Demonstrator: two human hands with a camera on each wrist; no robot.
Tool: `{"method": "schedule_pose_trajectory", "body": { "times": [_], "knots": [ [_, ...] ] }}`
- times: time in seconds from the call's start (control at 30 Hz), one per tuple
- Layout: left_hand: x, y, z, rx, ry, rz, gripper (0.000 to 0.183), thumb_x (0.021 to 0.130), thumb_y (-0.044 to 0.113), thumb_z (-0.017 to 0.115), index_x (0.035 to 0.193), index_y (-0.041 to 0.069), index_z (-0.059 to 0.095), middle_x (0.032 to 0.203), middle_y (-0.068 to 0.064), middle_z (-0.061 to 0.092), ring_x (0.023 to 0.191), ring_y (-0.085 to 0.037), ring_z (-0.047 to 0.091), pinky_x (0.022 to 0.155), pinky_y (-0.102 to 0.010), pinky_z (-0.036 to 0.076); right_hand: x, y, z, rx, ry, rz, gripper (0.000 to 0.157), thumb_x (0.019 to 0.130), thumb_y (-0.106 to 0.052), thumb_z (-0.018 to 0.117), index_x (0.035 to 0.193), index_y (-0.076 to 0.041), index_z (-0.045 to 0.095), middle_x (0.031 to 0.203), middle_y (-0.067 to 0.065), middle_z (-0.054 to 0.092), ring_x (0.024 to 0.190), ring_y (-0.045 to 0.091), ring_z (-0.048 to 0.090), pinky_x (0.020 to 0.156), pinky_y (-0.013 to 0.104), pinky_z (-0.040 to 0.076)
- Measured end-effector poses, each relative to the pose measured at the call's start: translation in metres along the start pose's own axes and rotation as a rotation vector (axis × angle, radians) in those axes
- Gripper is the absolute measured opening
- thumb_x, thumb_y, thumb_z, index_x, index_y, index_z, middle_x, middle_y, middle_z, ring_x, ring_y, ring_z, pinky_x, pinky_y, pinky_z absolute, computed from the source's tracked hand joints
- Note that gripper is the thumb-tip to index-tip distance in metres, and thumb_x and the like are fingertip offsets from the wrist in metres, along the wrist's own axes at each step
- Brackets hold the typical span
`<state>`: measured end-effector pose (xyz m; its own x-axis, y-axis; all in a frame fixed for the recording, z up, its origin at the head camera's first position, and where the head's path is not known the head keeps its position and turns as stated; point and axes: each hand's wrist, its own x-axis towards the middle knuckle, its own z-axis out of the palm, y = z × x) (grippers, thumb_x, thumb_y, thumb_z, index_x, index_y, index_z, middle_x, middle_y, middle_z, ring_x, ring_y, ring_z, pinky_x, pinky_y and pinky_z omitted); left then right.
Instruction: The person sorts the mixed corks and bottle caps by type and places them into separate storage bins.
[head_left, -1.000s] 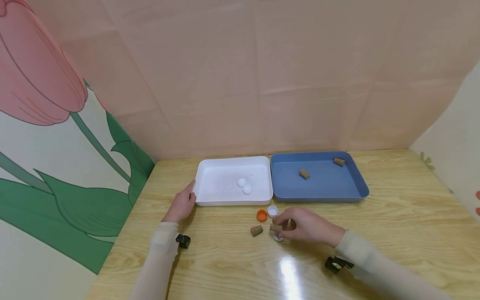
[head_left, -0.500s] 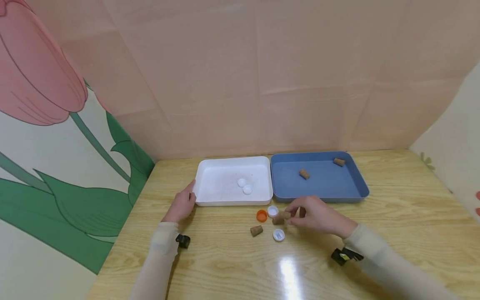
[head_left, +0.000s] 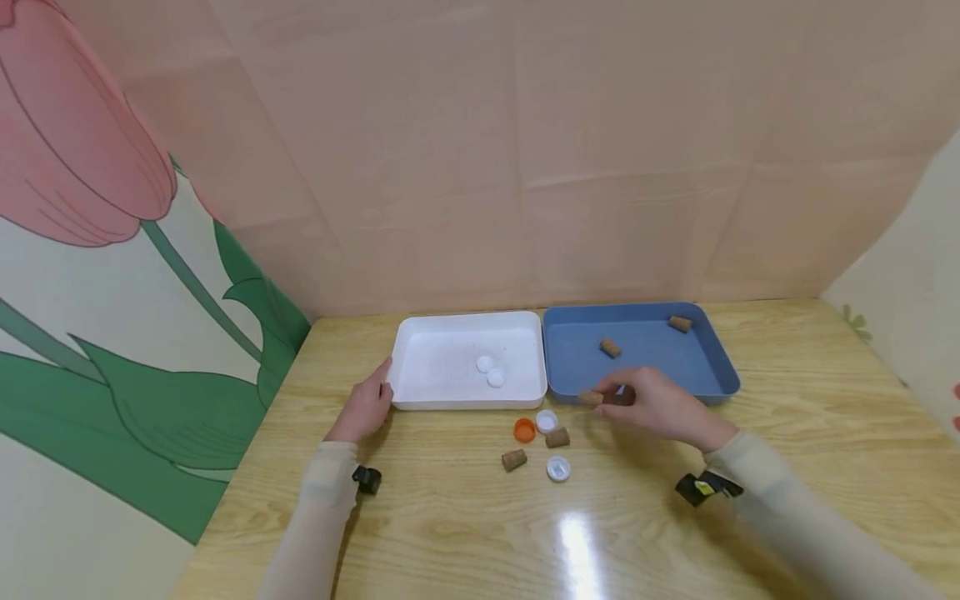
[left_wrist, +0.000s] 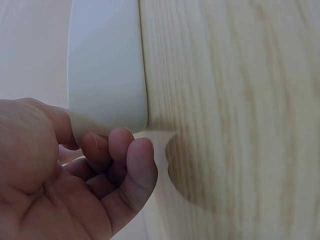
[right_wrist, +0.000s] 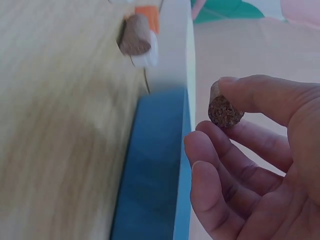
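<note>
Between thumb and fingertips, my right hand (head_left: pixel 660 404) pinches a cork (head_left: pixel 591 398) over the front rim of the blue tray (head_left: pixel 573 333). The right wrist view shows that cork's rough round end (right_wrist: pixel 224 111). My left hand (head_left: pixel 363 407) grips the front left corner of the white tray (head_left: pixel 423 367), its thumb at the rim and its fingers curled at the outer wall (left_wrist: pixel 107 75). Two more corks lie on the table, one cork (head_left: pixel 557 437) by the caps and another cork (head_left: pixel 513 460) further left. Inside the blue tray are a cork (head_left: pixel 610 348) near the middle and a cork (head_left: pixel 679 323) at the far right.
In front of the trays lie an orange cap (head_left: pixel 524 430), a white cap (head_left: pixel 546 421) touching close beside it, and a nearer white cap (head_left: pixel 558 468). The white tray holds two white caps (head_left: pixel 496 377). Both trays stand side by side near the back wall (head_left: pixel 600 208).
My right hand has picked a cork up from beside the caps and carried it back and right to the blue tray's front rim. My left hand stays on the white tray.
</note>
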<state>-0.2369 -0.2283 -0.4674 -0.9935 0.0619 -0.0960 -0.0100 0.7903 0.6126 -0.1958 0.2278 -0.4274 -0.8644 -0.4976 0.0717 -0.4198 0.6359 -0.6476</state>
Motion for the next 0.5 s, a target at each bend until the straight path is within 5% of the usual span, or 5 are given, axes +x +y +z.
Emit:
{"method": "schedule_pose_trajectory", "body": {
  "times": [0.1, 0.5],
  "knots": [
    [0.0, 0.001, -0.001, 0.002, 0.002, 0.002, 0.055, 0.106, 0.015, 0.037, 0.159, 0.006, 0.024, 0.094, -0.017, 0.059, 0.051, -0.017, 0.046, 0.056, -0.031, 0.046, 0.001, 0.007, -0.008, -0.019, 0.02, 0.014, 0.023, 0.09, -0.017, 0.074, 0.111, -0.008, 0.074, 0.093, -0.002, 0.07, 0.067, 0.007, 0.06, 0.058, 0.026, 0.05],
    [-0.001, 0.003, -0.001, -0.023, -0.021, -0.027, 0.056, 0.107, 0.017, 0.036, 0.16, 0.009, 0.021, 0.08, -0.012, 0.055, 0.051, -0.017, 0.048, 0.056, -0.031, 0.047, 0.008, 0.033, -0.042, -0.082, 0.075, 0.122, 0.031, 0.094, -0.028, 0.071, 0.116, -0.007, 0.073, 0.097, 0.002, 0.07, 0.077, 0.015, 0.063, 0.061, 0.032, 0.05]
  ]
}}
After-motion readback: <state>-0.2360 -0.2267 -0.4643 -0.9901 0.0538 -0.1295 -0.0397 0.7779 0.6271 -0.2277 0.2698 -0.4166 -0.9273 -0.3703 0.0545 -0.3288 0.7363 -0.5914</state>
